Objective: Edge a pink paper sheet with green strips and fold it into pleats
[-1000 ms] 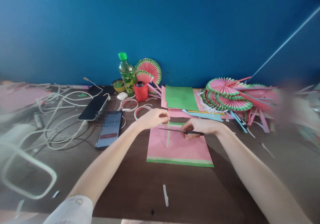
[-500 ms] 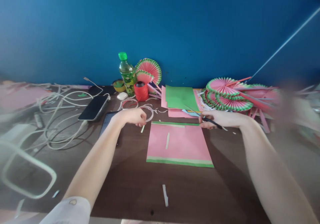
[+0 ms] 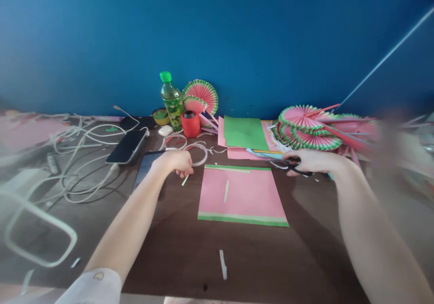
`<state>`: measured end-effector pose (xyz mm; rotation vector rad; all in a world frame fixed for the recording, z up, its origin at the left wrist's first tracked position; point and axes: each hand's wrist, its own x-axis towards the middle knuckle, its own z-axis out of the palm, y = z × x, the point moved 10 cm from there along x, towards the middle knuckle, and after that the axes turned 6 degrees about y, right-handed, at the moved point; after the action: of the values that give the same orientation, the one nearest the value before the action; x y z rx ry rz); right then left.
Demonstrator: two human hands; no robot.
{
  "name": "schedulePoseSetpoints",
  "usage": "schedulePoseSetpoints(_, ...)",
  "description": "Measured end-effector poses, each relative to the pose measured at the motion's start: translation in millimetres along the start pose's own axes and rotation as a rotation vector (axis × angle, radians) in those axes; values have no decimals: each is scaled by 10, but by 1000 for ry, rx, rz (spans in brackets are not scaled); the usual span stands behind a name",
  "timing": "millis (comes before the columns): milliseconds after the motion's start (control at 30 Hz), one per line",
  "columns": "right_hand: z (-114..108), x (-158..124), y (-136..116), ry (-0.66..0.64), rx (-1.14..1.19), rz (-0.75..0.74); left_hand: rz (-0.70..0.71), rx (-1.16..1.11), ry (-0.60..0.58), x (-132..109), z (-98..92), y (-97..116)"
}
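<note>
My left hand (image 3: pixel 179 163), fingers pinched, grips a thin pale paper strip (image 3: pixel 185 180) whose end pokes out below. It is left of a pink sheet (image 3: pixel 242 195) with green and pale bands along its far and near edges. Another pale strip (image 3: pixel 226 191) lies on that sheet. My right hand (image 3: pixel 307 161) is closed round scissors (image 3: pixel 294 161) with black handles, beyond the sheet's far right corner. The blades point left, toward a stack topped by green paper (image 3: pixel 247 133).
Pleated paper fans (image 3: pixel 301 118) are piled at the back right. A green-capped bottle (image 3: pixel 172 102), red spool (image 3: pixel 191 124) and tape roll (image 3: pixel 200 154) stand or lie at the back. Phone (image 3: pixel 128 146) and white cables (image 3: pixel 79 159) spread on the left. One scrap strip (image 3: pixel 223 264) lies near the front edge.
My left hand has shifted slightly left and down with the strip. My right hand has moved right with the scissors, away from the pink sheet's corner.
</note>
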<state>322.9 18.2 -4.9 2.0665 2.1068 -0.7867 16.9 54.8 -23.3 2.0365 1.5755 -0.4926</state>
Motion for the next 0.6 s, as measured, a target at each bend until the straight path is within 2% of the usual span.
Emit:
schedulePoseSetpoints(167,4,-21,68,-10,-17,36,6,33,47,29,-34,-35)
schedulePoseSetpoints(467,40,119,260,-18,33,-27,55,106,105,16,-103,3)
schedulePoseSetpoints(533,36,135,296,-13,44,-16,45,125,159,16,-169,-21)
schedulePoseSetpoints(600,-68,135,275,87,3,-32,50,117,262,11,-282,-29)
